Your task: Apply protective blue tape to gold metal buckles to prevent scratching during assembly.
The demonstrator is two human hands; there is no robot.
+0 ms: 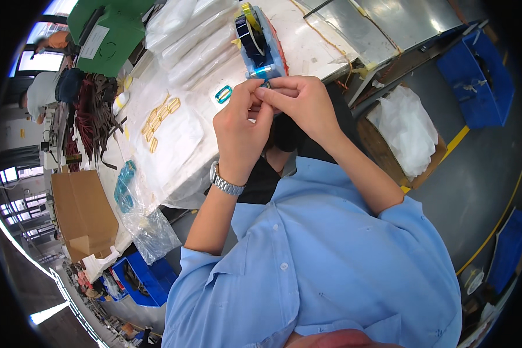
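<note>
The left hand (240,124) and the right hand (300,101) meet just in front of the blue tape dispenser (260,46), and the fingertips of both are pressed together at one spot, pinching something small between them; what it is I cannot tell, because the fingers cover it. The meeting point lies right at the near end of the dispenser, where its cutting edge is, so the hands are touching it or almost touching it. The dispenser carries a dark roll and a yellow roll of tape and stands on the white worktable (307,40). Just left of the left hand's thumb lies a small teal oval ring (223,94), apart from the fingers. Further left on the table there is a row of small yellow rings (159,119), and behind them long clear plastic bags (194,40) lie in a pile. Near the left edge of the table, a clear bag with more teal pieces (124,185) hangs partly over the side. The left wrist wears a metal watch (225,183). On the floor to the right stands a cardboard box with white plastic (403,136) and a blue bin (475,72).
</note>
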